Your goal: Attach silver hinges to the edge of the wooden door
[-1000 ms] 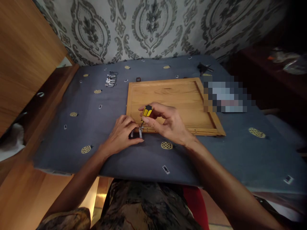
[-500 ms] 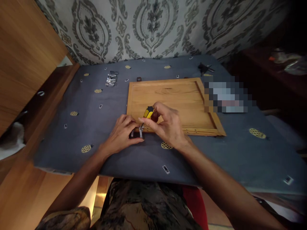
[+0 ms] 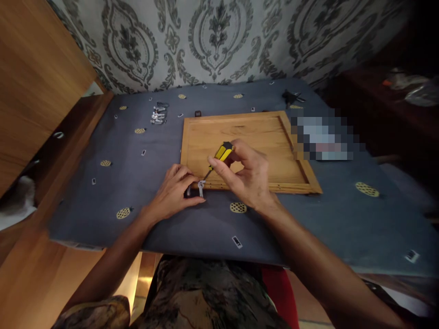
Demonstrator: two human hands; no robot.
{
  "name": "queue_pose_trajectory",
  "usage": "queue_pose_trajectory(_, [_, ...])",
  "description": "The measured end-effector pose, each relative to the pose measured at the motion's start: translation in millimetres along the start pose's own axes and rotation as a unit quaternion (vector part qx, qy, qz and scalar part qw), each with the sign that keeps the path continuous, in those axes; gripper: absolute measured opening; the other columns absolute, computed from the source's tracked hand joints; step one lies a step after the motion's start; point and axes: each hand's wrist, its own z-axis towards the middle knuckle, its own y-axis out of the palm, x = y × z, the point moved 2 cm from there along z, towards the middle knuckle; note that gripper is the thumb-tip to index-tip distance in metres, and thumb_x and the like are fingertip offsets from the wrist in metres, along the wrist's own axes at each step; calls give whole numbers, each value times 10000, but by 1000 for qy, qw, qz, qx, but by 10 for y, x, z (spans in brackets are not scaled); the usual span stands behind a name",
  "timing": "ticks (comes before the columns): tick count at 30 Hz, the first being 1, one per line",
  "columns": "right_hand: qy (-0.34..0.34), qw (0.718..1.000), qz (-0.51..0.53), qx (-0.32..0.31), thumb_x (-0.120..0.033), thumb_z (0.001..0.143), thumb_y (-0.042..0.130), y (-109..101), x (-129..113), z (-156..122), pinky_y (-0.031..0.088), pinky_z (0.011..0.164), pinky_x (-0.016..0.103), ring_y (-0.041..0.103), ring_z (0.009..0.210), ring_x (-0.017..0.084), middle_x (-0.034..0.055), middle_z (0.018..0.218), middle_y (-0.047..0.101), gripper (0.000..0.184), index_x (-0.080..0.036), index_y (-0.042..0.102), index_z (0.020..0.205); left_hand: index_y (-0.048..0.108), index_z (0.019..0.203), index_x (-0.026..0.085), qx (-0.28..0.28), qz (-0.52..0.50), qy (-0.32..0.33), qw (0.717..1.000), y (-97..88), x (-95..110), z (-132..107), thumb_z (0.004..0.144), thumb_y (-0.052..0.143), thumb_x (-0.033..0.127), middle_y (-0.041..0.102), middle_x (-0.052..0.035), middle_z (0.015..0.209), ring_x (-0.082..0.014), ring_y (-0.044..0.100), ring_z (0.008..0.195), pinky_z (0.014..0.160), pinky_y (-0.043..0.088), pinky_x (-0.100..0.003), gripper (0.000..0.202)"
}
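My right hand [image 3: 250,176] grasps the screwdriver [image 3: 222,151] by its yellow-and-black handle; the fingers of my left hand [image 3: 174,189] pinch the small metal hinge [image 3: 200,188] at the near edge of the wooden panel [image 3: 247,130], close to its left corner on the desk [image 3: 164,151]. The screwdriver should be light and stiff, best held by that thick handle; the hinge, hard and smooth, might slip unless gripped at both ends. The screwdriver slants, tip down, leftward and toward me, at the hinge; the panel's long axis runs left to right.

Dark, brown-mottled, short-sleeved shirt [image 3: 202,297]
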Motion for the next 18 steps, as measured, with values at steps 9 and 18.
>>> queue_pose_trajectory(9, [-10, 1000, -5, -23, -355, 931, 674, 68, 22, -22, 407, 549, 248, 500, 567, 96, -56, 631, 513, 342, -227, 447, 710, 682, 1092, 187, 2, -9, 6, 1000, 11, -6, -8, 835, 793, 485, 604, -73, 1077, -274, 492, 1040, 936, 461, -450, 409])
queue_pose_trajectory(18, [9, 999, 10, -46, -438, 930, 665, 90, 26, -25, 405, 555, 253, 502, 570, 100, -52, 629, 513, 378, -227, 449, 704, 674, 1123, 217, -8, -20, -4, 1000, 6, -1, -9, 877, 739, 507, 602, -70, 1096, -277, 494, 1064, 966, 454, -470, 386])
